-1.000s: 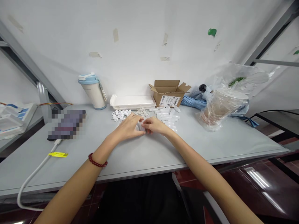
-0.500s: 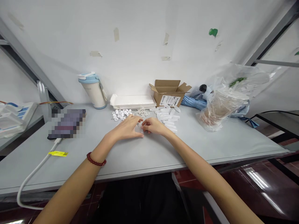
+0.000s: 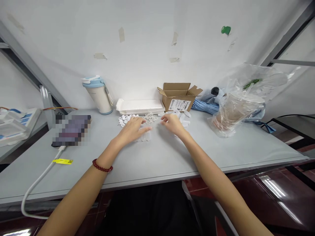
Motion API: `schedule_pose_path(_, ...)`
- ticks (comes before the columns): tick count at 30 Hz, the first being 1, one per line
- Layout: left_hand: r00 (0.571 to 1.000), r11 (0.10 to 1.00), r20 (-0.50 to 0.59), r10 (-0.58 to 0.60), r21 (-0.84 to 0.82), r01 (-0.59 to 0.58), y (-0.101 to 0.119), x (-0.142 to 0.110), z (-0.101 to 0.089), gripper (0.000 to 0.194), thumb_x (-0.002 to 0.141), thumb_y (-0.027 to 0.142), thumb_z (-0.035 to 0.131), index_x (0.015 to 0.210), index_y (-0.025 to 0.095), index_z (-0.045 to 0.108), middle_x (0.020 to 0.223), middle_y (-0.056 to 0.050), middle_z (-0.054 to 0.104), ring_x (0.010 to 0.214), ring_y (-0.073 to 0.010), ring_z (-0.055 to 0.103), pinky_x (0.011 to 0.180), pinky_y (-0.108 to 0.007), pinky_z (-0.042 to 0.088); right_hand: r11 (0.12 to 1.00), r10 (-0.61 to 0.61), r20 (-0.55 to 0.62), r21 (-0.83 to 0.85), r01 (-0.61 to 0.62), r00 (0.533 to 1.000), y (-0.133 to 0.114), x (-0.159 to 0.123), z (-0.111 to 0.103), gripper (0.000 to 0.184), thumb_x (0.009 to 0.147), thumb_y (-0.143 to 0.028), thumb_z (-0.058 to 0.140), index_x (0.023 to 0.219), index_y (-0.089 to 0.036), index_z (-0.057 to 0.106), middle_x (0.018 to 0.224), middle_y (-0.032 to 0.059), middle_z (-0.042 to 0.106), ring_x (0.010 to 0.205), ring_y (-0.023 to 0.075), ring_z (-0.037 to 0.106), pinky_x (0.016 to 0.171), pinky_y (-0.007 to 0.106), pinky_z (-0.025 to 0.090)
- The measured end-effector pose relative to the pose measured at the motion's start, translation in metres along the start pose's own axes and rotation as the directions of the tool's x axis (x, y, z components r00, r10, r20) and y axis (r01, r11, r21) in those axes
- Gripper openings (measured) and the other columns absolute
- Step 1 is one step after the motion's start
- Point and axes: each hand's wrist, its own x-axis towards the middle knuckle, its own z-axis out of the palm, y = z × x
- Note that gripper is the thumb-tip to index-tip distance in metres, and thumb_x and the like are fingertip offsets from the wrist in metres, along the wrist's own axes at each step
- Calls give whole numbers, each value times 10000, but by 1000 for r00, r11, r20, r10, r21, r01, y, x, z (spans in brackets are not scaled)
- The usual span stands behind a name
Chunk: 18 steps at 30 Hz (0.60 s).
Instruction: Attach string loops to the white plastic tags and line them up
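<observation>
My left hand (image 3: 133,129) hovers low over the grey table with thumb and fingers apart, holding nothing I can see. Just under its thumb stands a short row of small translucent plastic tubes (image 3: 144,137), partly hidden by the hand. To the right, my right hand (image 3: 173,124) has its fingers slightly bent and apart at the near edge of a heap of loose clear tubes (image 3: 185,122), which it partly covers. Behind my left hand lie several small white caps (image 3: 124,120). Between the hands, farther back, is a tangle of thin white pieces (image 3: 150,118).
Along the wall stand a cream and blue tumbler (image 3: 97,95), a stack of white trays (image 3: 140,106) and an open cardboard box (image 3: 178,98). A bagged drink cup (image 3: 236,111) and blue folded umbrella (image 3: 205,107) are right. A phone (image 3: 72,131) with a white cable (image 3: 36,180) lies left.
My right hand has moved away from my left, back and to the right toward the loose tubes, and its fingers have loosened. My left hand stays almost in place; the tube row shows more.
</observation>
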Motion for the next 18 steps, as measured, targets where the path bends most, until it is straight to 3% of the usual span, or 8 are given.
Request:
schedule_pose_path(2, 994, 999, -100, -38, 28, 41, -7, 5, 2, 368, 900, 472, 408, 912, 178, 629, 944, -104, 652, 977, -296, 527, 848, -452, 434, 987, 29, -111, -157, -46, 993, 7, 3, -7, 160, 806, -118, 557, 914, -152, 670, 913, 113, 693, 875, 241, 626, 718, 323, 432)
schedule_pose_path(4, 990, 999, -139, -1, 54, 8, -14, 10, 5, 339, 919, 364, 361, 879, 172, 637, 937, -107, 659, 960, -288, 522, 863, -466, 423, 960, 63, -130, -263, -96, 990, 12, 5, -11, 180, 818, -110, 537, 925, -160, 672, 950, 134, 687, 928, 276, 616, 716, 339, 424)
schedule_pose_path(9, 984, 986, -82, 156, 67, -151, -21, 19, 18, 300, 867, 216, 377, 911, 181, 672, 1078, -76, 665, 1041, -281, 493, 922, -480, 399, 904, 88, -72, -414, -110, 993, 12, 6, -5, 202, 836, -114, 521, 977, -137, 664, 1011, 186, 657, 973, 314, 602, 709, 354, 421)
schedule_pose_path(18, 1000, 988, -12, -16, 152, 17, -23, 21, 16, 384, 877, 204, 316, 1024, 208, 671, 1285, -46, 590, 1174, -322, 423, 929, -534, 361, 807, 122, -1, -582, -100, 992, 7, 4, -1, 260, 858, -150, 481, 1077, -132, 618, 1095, 142, 645, 1047, 274, 571, 722, 309, 421)
